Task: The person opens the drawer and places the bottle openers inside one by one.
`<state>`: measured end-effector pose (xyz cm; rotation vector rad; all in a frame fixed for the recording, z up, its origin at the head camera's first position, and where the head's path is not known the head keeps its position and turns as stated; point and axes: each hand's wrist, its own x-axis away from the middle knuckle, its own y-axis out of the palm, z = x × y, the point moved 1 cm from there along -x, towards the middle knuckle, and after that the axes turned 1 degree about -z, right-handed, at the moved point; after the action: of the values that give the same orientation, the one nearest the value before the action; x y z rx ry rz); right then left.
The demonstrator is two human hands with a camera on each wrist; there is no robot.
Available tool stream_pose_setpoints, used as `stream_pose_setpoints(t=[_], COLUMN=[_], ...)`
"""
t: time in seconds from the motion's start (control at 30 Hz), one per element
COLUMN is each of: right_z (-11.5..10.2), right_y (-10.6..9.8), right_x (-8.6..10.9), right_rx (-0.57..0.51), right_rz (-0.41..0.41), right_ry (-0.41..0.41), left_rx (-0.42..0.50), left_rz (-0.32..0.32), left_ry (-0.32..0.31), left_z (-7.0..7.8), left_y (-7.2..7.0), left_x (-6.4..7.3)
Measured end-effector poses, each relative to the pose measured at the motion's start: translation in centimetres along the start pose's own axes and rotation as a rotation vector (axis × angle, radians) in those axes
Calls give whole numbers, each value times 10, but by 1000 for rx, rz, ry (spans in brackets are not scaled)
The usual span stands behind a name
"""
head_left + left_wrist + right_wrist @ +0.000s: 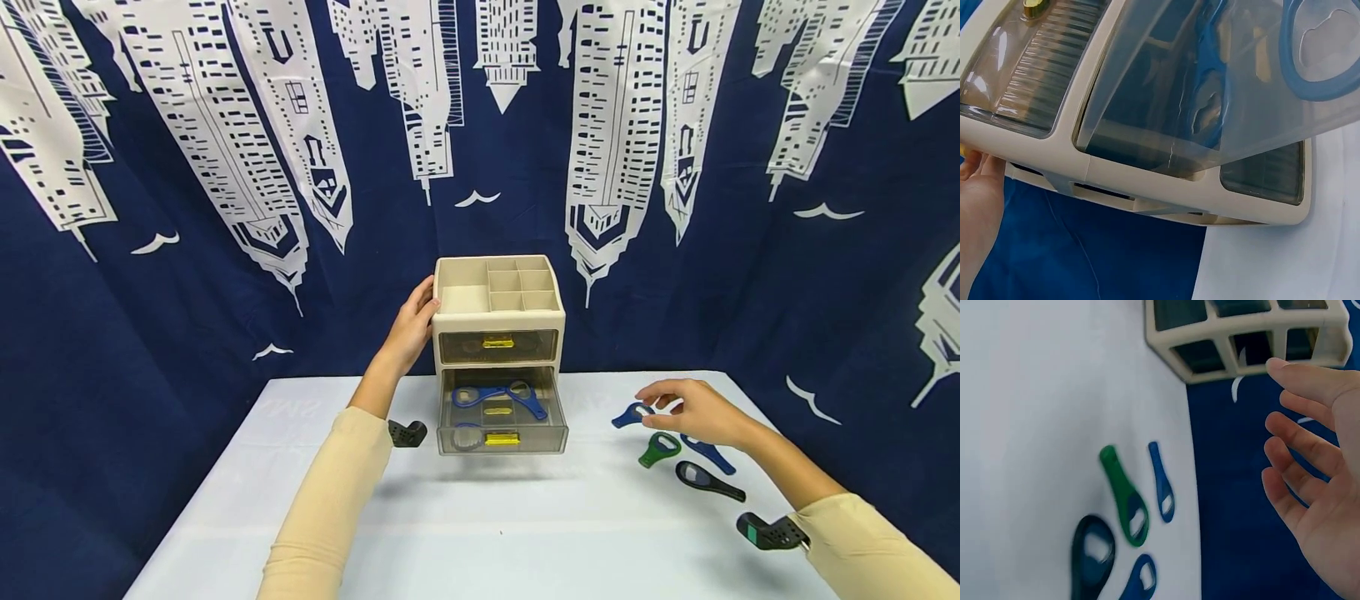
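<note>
My left hand [411,327] holds the upper left side of a cream drawer organizer [498,317], thumb at its top rim. The organizer's lower clear drawer [555,417] is pulled out, with blue magnifying glasses [528,400] inside. At the right, my right hand [697,411] hovers with parted, slightly bent fingers over a small blue magnifying glass [624,417]; nothing is between its fingers in the right wrist view. Beside that one lie a green magnifying glass [1127,503], another blue magnifying glass [708,454] and a black magnifying glass [708,481].
A white table [525,533] carries everything. Behind it hangs a dark blue curtain [390,250] with white building prints. The organizer's upper drawer [532,344] is closed, and its top has several small compartments. Black wrist devices [772,532] are worn at both sleeves.
</note>
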<state>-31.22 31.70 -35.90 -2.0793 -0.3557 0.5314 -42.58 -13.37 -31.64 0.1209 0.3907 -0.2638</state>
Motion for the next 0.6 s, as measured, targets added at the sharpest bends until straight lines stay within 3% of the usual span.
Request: stream_pose_setpoints(t=[0.33,0.6], right_z=[38,71], right_y=[6,30], right_x=[33,62], right_rx=[3,-6], right_rz=[8,-49], right_ry=[62,174], left_rx=[-7,-8], left_rz=[1,-4], left_ry=[-7,-12], left_z=[1,2], left_y=[0,0], left_x=[1,1])
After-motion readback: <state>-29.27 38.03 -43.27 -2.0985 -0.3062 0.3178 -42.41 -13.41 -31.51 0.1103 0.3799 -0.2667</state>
